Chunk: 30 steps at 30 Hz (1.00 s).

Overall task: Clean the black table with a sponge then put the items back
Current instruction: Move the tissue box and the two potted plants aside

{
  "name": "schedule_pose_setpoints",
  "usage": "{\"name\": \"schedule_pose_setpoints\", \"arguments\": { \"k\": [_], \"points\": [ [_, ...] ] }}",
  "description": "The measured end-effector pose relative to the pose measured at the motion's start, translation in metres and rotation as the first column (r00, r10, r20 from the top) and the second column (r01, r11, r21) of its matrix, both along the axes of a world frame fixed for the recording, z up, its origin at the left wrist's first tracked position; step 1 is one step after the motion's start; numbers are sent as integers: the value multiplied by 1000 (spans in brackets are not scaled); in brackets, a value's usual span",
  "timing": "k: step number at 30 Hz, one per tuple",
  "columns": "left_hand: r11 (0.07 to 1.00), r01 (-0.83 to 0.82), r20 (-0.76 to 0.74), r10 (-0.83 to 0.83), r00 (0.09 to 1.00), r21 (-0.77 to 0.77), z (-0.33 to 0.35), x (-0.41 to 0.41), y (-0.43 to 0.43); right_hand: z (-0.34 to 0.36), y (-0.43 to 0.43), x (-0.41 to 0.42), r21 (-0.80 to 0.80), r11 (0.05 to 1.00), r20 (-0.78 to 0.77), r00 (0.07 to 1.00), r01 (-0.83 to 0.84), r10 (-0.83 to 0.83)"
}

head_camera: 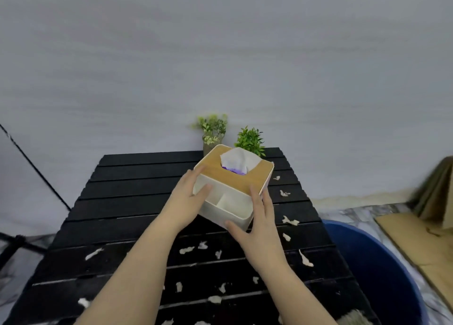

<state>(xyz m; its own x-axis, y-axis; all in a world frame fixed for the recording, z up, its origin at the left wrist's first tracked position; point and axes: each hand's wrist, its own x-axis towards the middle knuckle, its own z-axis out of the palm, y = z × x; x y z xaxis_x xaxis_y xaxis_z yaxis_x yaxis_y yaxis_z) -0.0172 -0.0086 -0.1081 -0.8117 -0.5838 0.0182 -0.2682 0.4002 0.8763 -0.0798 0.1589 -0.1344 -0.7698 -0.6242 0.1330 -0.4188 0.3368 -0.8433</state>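
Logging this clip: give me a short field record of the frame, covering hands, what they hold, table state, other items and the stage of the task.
left hand: grips the left side of the tissue box
right hand: grips the near right corner of the box
tissue box: white, wooden lid, tissue sticking out, front compartments empty
table: black slats, strewn with white paper scraps
plants: two small pots at the far edge
blue tub: beside the table, right
sponge: not in view
stage: table not yet wiped

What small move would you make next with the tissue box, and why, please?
Probably lift the tissue box clear of the table: both the left hand and right hand grip its sides, and paper scraps still litter the slats.
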Motion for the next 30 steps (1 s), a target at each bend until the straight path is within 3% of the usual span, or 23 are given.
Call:
{"name": "schedule_pose_setpoints", "arguments": {
  "k": [8,14,23,30],
  "points": [
    [996,-89,66,88,994,11,14,14,13,16,4,9,-48,999,-21,1000,13,-14],
    [979,-201,-45,200,979,-32,34,75,-3,33,-10,39,-138,987,-82,994,-80,69],
    [903,-426,-69,422,904,-58,29,127,-108,38,-146,55,-78,943,-135,941,-323,311],
    [895,-447,-43,446,894,5,-3,121,-166,9,-217,42,-26,936,-71,935,-351,348]
  ]
}}
